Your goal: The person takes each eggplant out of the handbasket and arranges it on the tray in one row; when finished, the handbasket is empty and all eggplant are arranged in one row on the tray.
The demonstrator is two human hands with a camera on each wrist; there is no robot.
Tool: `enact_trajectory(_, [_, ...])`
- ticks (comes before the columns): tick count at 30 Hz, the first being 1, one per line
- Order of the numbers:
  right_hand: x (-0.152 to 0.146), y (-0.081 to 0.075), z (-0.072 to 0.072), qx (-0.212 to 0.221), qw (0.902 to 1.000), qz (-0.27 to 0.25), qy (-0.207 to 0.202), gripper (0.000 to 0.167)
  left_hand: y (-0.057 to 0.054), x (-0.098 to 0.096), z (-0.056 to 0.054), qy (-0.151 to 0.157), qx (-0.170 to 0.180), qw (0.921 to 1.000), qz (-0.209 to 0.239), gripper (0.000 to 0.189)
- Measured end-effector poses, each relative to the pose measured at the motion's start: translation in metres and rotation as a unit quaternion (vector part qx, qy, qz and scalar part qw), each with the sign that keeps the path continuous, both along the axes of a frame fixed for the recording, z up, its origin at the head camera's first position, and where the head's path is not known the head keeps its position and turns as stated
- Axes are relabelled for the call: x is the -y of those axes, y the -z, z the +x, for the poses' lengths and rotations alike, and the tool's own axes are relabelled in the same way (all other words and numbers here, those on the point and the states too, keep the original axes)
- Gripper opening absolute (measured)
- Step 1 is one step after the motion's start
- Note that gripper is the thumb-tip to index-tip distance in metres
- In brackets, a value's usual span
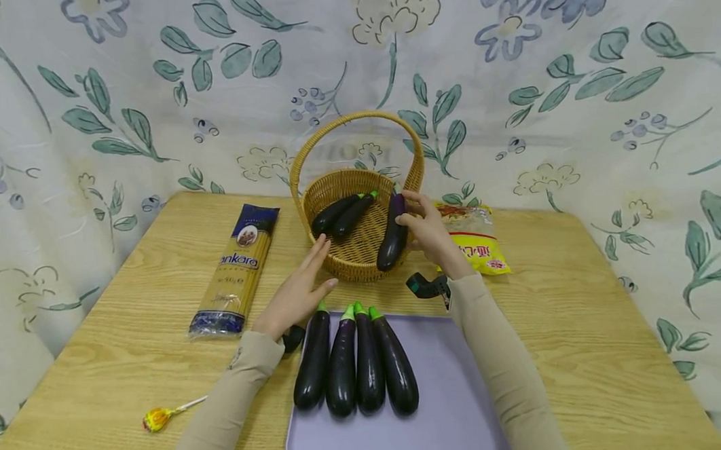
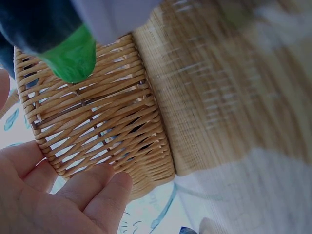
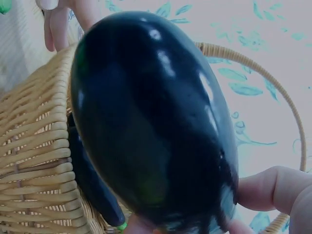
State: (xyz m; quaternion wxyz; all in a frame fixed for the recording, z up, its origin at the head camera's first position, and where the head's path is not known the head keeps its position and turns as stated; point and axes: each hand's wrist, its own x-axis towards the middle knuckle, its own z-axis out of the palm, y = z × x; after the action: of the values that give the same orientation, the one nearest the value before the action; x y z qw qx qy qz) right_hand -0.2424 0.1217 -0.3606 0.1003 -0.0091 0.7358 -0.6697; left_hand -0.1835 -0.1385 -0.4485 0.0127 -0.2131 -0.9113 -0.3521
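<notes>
My right hand [image 1: 428,228] grips an eggplant [image 1: 393,233] near its stem end, over the right side of a wicker basket [image 1: 363,269]. In the right wrist view that eggplant [image 3: 151,117] fills the middle, thumb on one side. Two more eggplants [image 1: 350,215] lie inside the basket at its left. With fingers extended, my left hand [image 1: 297,293] rests against the basket's front left; the left wrist view shows the fingertips [image 2: 119,183] on the woven wall [image 2: 97,117]. Below the hands, several eggplants [image 1: 369,360] lie side by side on a lilac tray [image 1: 448,383], stems toward the basket.
A pasta packet [image 1: 234,272] lies left of the basket. Behind my right hand is a yellow and clear food bag [image 1: 474,239]. A wrapped lollipop [image 1: 158,419] sits at the table's left front. The basket's tall handle [image 1: 355,116] arches over its opening; a floral curtain [image 1: 352,62] hangs behind.
</notes>
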Motion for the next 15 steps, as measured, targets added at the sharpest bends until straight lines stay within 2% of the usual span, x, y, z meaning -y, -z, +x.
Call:
enact_trajectory(9, [-0.012,0.003,0.018,-0.001,0.9998,0.010,-0.014,0.059,-0.001,-0.001,0.000,0.002,0.006,1.0000,-0.004,0.074])
enact_trajectory(15, [-0.016,0.006,0.023,-0.005,0.9997,0.015,-0.018,0.060,-0.001,-0.001,0.000,0.001,0.003,1.0000,-0.001,0.074])
